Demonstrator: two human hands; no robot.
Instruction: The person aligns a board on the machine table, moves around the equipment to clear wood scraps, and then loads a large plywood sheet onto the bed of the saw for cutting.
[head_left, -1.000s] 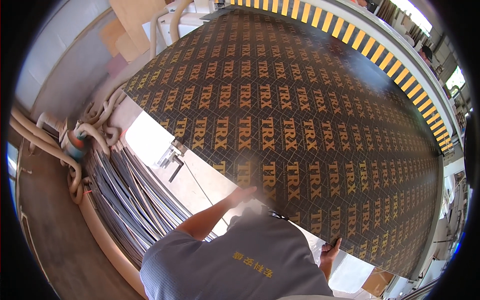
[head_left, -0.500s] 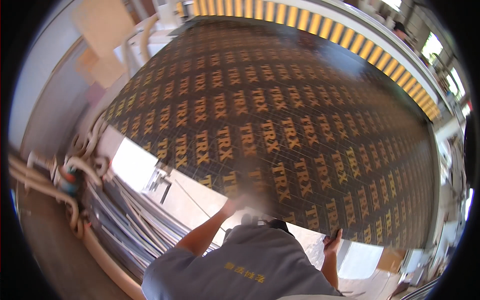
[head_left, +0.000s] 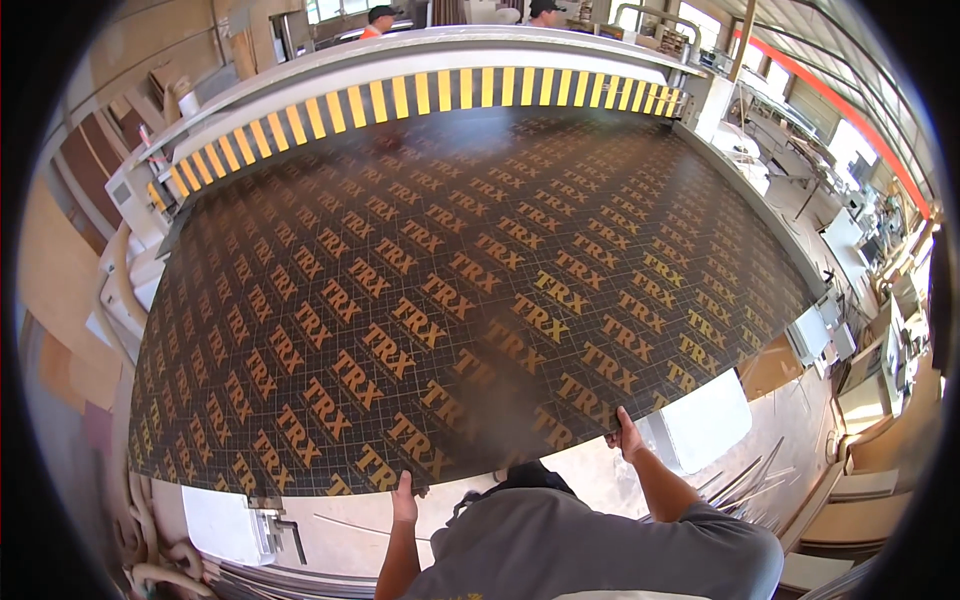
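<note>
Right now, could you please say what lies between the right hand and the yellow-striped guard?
In the head view, the dark printed panel spans from the right hand to the striped guard.

panel [head_left: 330, 290]: brown-black — slanting rows of orange-gold lettering, some yellower, over a fine pale grid | guard strip [head_left: 400, 97]: alternating yellow and black bars | machine beam [head_left: 420, 55]: off-white | shirt [head_left: 610, 545]: grey | hose [head_left: 124, 285]: tan | overhead band [head_left: 842, 112]: red-orange — co-worker's cap [head_left: 382, 13]: black

From my remote seat I saw a dark grey fabric shirt [head_left: 580, 550] with a short, loose right sleeve [head_left: 738, 540]. A small yellow marking [head_left: 472, 597] appeared at my view's lower edge. The left hand [head_left: 404, 496] and right hand [head_left: 627, 440] were bare.
</note>
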